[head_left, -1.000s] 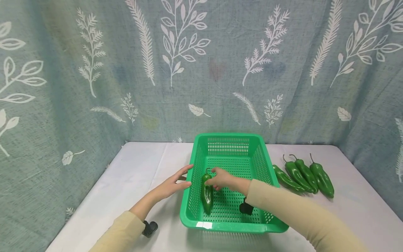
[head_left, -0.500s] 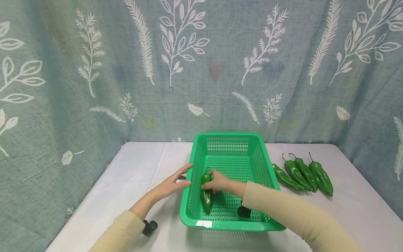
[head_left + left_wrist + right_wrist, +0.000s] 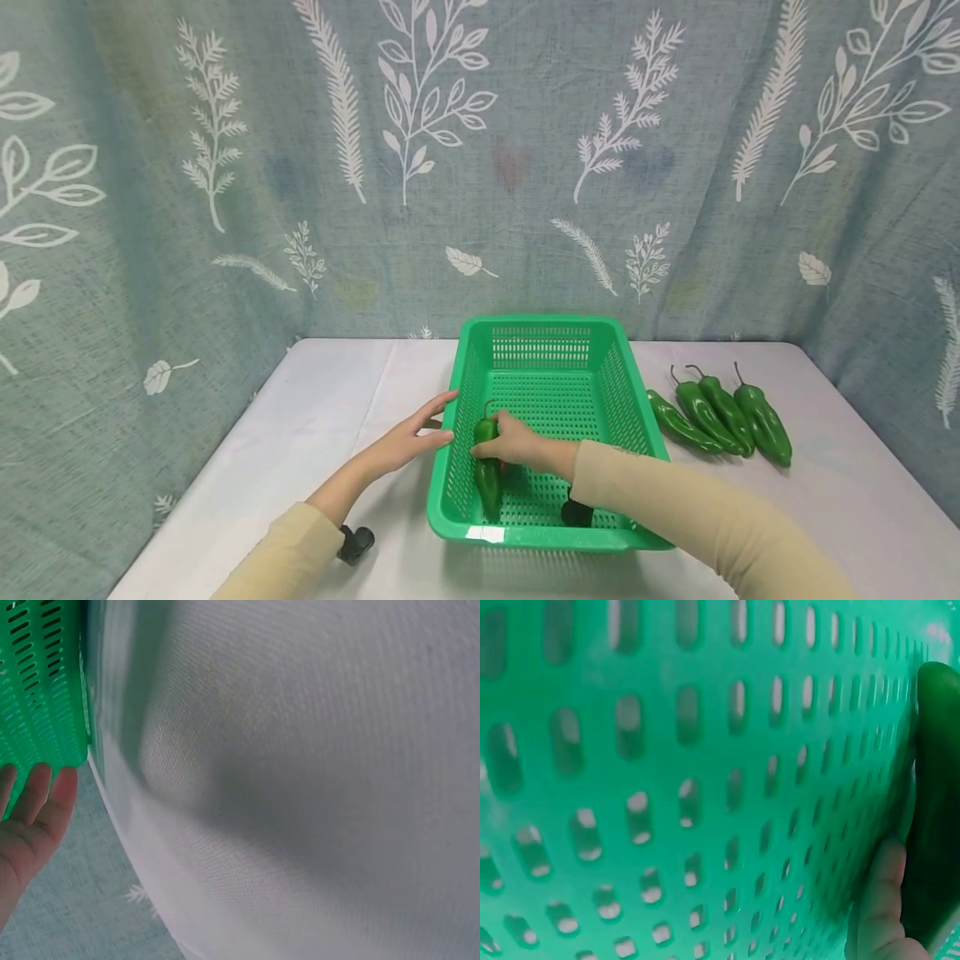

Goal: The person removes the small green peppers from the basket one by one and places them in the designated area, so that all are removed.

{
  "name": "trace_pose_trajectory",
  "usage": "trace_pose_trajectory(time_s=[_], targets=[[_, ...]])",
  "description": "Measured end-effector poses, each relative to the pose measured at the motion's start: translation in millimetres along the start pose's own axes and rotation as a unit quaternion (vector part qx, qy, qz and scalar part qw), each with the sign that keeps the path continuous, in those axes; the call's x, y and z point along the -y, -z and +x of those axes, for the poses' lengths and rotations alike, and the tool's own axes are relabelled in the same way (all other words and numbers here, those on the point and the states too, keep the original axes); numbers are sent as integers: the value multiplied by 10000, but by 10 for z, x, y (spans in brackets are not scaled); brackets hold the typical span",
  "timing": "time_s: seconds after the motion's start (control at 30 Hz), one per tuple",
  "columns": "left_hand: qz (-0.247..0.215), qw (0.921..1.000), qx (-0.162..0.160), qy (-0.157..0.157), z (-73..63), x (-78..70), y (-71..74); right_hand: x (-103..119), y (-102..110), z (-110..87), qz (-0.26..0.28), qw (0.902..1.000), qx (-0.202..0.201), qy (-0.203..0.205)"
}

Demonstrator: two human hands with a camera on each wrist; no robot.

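A green plastic basket (image 3: 558, 533) with slotted walls stands on the white-covered table. Inside it, my right hand (image 3: 516, 440) grips a long green pepper (image 3: 489, 487) near its stem end, close to the left wall. The right wrist view shows fingers against the pepper (image 3: 937, 802) beside the perforated plastic. At the basket's outer left side, my left hand (image 3: 412, 435) has its fingers spread, fingertips right at the rim. In the left wrist view those fingers (image 3: 56, 802) lie straight along the slotted wall (image 3: 45, 675).
Several green peppers (image 3: 723, 414) lie side by side on the table, right of the basket. A patterned grey-green curtain (image 3: 480, 167) hangs behind the table and at its sides. Black wrist cameras (image 3: 356, 546) sit below both sleeves.
My right hand has closed round the pepper in the basket and shifted it slightly left, tilting its lower end. My left hand has stayed at the rim.
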State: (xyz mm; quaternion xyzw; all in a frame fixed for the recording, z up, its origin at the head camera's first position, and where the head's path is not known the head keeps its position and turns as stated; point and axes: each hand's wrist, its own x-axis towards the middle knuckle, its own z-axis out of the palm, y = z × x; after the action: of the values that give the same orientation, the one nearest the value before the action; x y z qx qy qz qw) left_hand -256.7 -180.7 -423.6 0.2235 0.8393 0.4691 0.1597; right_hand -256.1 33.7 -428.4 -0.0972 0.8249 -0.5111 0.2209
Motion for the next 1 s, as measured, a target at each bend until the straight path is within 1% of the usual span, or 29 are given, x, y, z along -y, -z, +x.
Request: trace_pose_trajectory(time_s=[0.2,0.5,0.73,1.0], targets=[[-14,10000,26,-40,9,-1,-9,39,63,-19,190,9998,-6,19],[-111,9999,-32,-5,4,-11,-9,109,301,-47,242,9994,-246,-96],[-136,9999,6,-61,7,13,-2,212,445,-144,319,9989,-289,-200],[-102,9999,-27,-56,9,12,1,307,592,-242,605,9978,-261,-116]])
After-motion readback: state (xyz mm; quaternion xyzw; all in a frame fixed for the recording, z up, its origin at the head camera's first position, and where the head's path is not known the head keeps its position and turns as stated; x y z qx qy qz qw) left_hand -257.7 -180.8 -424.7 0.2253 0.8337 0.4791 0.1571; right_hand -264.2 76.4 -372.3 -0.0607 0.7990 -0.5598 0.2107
